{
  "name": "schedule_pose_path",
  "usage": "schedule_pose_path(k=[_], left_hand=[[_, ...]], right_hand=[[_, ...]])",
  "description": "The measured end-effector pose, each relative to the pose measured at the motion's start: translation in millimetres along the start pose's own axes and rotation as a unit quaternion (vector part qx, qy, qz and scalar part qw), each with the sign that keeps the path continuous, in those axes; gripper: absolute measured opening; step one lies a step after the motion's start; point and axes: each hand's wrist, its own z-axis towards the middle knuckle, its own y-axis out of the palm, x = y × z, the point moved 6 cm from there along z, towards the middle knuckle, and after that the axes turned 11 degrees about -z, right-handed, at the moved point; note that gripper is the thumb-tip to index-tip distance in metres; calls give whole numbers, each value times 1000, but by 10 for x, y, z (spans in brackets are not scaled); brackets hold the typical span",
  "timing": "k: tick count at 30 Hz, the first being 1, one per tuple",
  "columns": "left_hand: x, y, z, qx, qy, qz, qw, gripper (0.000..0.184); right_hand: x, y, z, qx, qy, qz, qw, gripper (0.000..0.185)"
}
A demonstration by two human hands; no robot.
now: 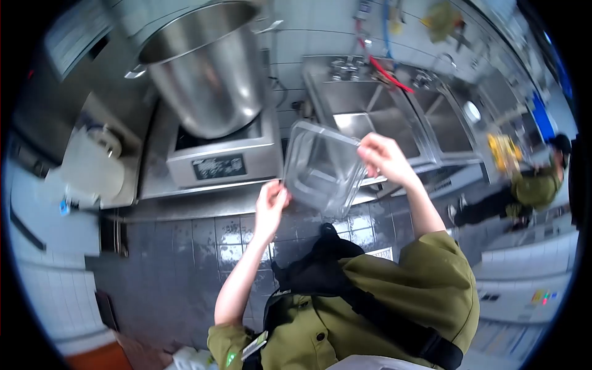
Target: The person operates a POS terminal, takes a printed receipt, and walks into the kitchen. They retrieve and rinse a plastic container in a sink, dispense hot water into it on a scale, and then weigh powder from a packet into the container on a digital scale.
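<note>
A clear plastic container (324, 166) is held up in front of my body, tilted, between both hands. My left hand (271, 203) pinches its lower left edge, and my right hand (379, 154) grips its upper right edge. Through its clear walls nothing can be made out inside. Behind it to the left, a large steel pot (206, 74) stands on a countertop cooker (225, 163) with a dark control panel. A steel double sink (376, 111) lies beyond my right hand.
A red hose (390, 75) hangs over the sink. At the left is a whitish plastic jug (92, 172). A co-worker (533, 188) stands at the far right near yellow items (504, 152). Dark floor tiles (166, 265) show below the counter.
</note>
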Motion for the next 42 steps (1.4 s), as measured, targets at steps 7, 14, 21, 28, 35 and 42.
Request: schedule_pose_path(k=[7, 14, 21, 28, 35, 42], left_hand=[[-443, 2366, 960, -252, 22, 102, 962, 34], [-1432, 3241, 2963, -94, -91, -75, 989, 52], [-1580, 3019, 3860, 40, -183, -92, 978, 46], [-1578, 2916, 4194, 89, -151, -53, 983, 40], [-1767, 2613, 3927, 133, -26, -12, 991, 25], [-1633, 2443, 3624, 117, 26, 20, 993, 24]], right_hand=[[1160, -1156, 67, 276, 35, -53, 959, 20], [2252, -1512, 1290, 149, -191, -250, 937, 18], [3286, -2362, 3619, 260, -210, -348, 876, 36], [3557, -2347, 4495, 160, 13, -363, 918, 41], [3580, -2381, 4224, 93, -17, -293, 951, 31], [3502, -2388, 4289, 105, -106, -371, 917, 20]])
